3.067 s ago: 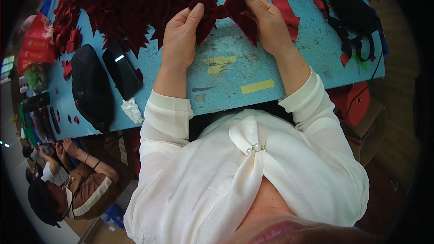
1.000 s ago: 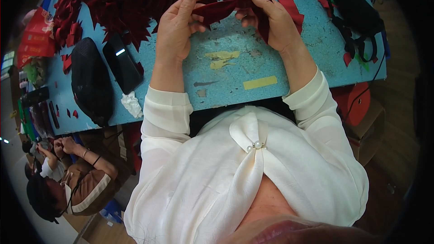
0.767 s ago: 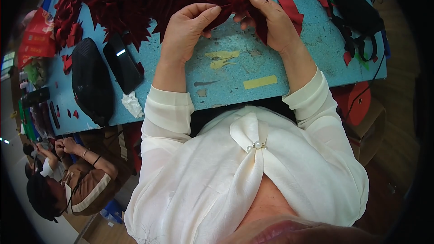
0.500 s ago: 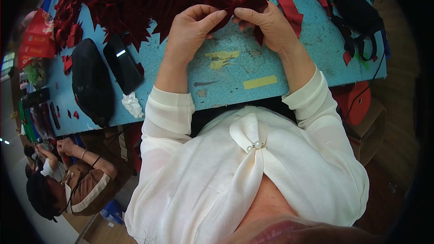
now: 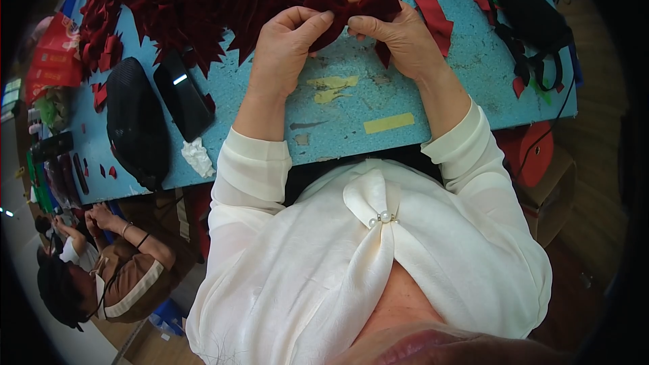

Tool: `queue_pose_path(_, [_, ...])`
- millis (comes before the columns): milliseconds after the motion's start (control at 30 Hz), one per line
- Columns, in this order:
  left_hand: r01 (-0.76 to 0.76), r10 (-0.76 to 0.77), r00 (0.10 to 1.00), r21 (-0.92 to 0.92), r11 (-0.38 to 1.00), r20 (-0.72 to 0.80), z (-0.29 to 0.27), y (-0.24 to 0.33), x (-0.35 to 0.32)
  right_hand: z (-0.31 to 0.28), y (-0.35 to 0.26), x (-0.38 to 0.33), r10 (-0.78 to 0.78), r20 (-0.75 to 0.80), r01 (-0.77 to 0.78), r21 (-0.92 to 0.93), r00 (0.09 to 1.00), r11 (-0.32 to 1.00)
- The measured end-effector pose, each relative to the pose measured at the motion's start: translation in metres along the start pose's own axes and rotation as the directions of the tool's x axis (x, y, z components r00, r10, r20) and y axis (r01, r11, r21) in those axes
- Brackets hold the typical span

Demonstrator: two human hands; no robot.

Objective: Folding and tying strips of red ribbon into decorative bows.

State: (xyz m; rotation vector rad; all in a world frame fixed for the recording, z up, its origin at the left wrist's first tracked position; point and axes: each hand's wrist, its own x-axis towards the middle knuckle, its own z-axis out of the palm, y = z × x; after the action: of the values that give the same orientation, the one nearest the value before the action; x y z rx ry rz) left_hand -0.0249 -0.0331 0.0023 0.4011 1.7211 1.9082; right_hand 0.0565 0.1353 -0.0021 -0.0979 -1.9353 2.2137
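Observation:
A dark red velvet bow (image 5: 378, 2) is held up between my two hands, over the far middle of the blue table (image 5: 399, 142). My left hand (image 5: 292, 37) pinches its left loop and tail, thumb on the front. With the thumb near the centre knot, my right hand (image 5: 399, 34) grips the right side; one tail hangs below its fingers. The fingers behind the bow are partly hidden. Just left of my left hand spreads a large heap of dark red bows (image 5: 196, 0).
A black pouch (image 5: 137, 122), a phone (image 5: 181, 94) and a crumpled white tissue (image 5: 197, 157) lie left. Red ribbon (image 5: 429, 7) and a black bag (image 5: 531, 10) with straps lie at the far right. Another person (image 5: 122, 263) sits at the left, beyond the table edge.
My left thumb has slid slightly left along the bow, and the bow has shifted a little to the left. Both hands keep hold of it.

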Motion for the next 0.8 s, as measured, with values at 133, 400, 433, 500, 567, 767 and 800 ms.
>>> queue_pose_path(133, [-0.009, 0.011, 0.999, -0.056, 0.998, 0.032, -0.002, 0.0, 0.001, -0.001, -0.001, 0.001, 0.008, 0.033, -0.011, 0.095, 0.999, 0.995])
queue_pose_path(400, [0.029, -0.02, 0.999, -0.203, 0.979, 0.048, -0.008, 0.004, 0.004, -0.006, -0.002, 0.002, 0.053, 0.056, -0.064, 0.203, 0.997, 0.977])
queue_pose_path(433, [0.028, -0.019, 0.999, -0.203, 0.979, 0.046, -0.009, 0.004, 0.005, -0.007, -0.002, 0.002, 0.071, 0.049, -0.079, 0.214, 0.996, 0.974])
queue_pose_path(500, [0.072, -0.054, 0.995, -0.227, 0.971, 0.086, -0.012, 0.004, 0.005, -0.008, -0.003, 0.002, 0.088, 0.042, -0.095, 0.224, 0.995, 0.97])
queue_pose_path(567, [0.064, -0.046, 0.995, -0.222, 0.973, 0.088, -0.012, 0.004, 0.004, -0.01, -0.003, 0.003, 0.13, 0.045, -0.137, 0.269, 0.991, 0.953])
queue_pose_path(767, [0.066, -0.044, 0.994, -0.229, 0.971, 0.101, -0.014, 0.003, 0.007, -0.008, -0.004, 0.005, 0.117, 0.014, -0.114, 0.365, 0.993, 0.924])
queue_pose_path(800, [0.073, -0.049, 0.994, -0.243, 0.967, 0.102, -0.014, 0.004, 0.007, -0.008, -0.005, 0.005, 0.117, 0.014, -0.114, 0.364, 0.993, 0.924])
